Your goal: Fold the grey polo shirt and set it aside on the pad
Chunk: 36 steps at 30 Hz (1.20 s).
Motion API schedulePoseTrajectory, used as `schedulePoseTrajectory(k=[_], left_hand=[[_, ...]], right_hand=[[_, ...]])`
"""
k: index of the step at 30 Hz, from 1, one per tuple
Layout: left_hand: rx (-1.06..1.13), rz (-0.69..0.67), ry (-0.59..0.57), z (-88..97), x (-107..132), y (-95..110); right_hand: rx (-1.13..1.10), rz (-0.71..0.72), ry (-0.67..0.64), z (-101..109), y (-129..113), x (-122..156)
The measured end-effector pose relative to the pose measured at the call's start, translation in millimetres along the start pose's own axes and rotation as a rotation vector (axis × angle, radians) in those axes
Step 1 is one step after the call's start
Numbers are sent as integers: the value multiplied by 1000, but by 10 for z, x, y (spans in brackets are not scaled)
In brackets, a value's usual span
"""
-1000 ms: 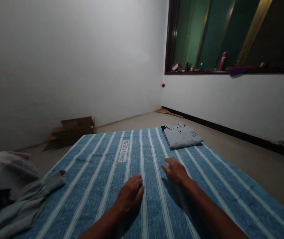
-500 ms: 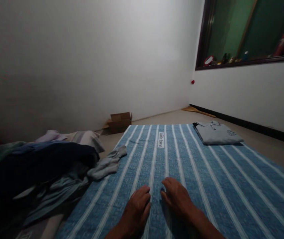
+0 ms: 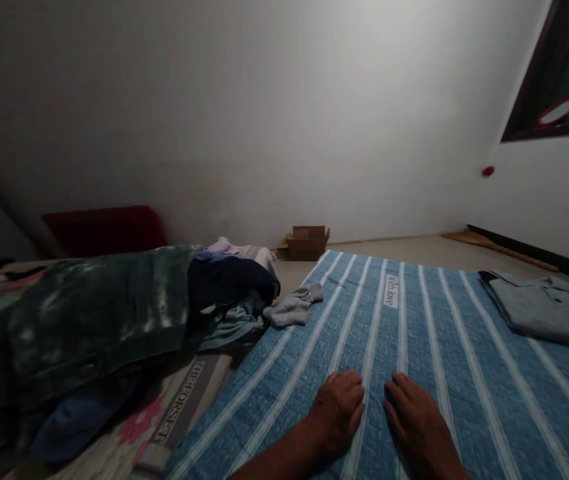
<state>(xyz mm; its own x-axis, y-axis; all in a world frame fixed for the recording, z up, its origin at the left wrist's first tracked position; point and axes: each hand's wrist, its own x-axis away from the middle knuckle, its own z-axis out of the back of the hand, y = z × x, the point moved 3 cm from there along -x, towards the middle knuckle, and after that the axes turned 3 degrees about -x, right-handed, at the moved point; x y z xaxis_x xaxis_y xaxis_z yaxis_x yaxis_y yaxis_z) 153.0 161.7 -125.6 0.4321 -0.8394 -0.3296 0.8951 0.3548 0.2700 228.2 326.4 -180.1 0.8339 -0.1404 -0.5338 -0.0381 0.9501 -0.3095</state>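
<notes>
My left hand and my right hand lie side by side, palms down, on a blue cloth with white stripes spread over the floor. Both hands hold nothing and their fingers rest loosely on the fabric. A folded grey polo shirt lies on the cloth's far right part, well away from my hands. To the left, a heap of unfolded clothes in dark green, navy and grey sits beside the cloth, with one grey piece spilling onto its edge.
A small open cardboard box stands against the far white wall. A dark red cushion leans behind the clothes heap. A patterned mat with lettering lies under the heap. A window ledge shows at the upper right.
The view has swung to the left, bringing the clothes heap into sight and pushing the folded shirt to the right edge. My hands have drawn close together on the cloth.
</notes>
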Motion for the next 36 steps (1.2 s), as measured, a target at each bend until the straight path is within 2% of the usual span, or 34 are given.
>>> schedulePoseTrajectory(k=[7, 12, 17, 22, 31, 36], left_hand=[[21, 12, -28, 45, 7, 36], [88, 9, -26, 40, 7, -23], [216, 68, 66, 42, 32, -136], [299, 130, 144, 55, 45, -226], [213, 133, 167, 49, 53, -247], [130, 164, 221, 105, 63, -346]], right_hand=[[-11, 46, 4, -69, 88, 42], [10, 44, -14, -51, 99, 35], [30, 51, -40, -44, 112, 38], [33, 102, -1, -36, 129, 42], [38, 115, 16, 15, 84, 36], [56, 121, 7, 18, 86, 27]])
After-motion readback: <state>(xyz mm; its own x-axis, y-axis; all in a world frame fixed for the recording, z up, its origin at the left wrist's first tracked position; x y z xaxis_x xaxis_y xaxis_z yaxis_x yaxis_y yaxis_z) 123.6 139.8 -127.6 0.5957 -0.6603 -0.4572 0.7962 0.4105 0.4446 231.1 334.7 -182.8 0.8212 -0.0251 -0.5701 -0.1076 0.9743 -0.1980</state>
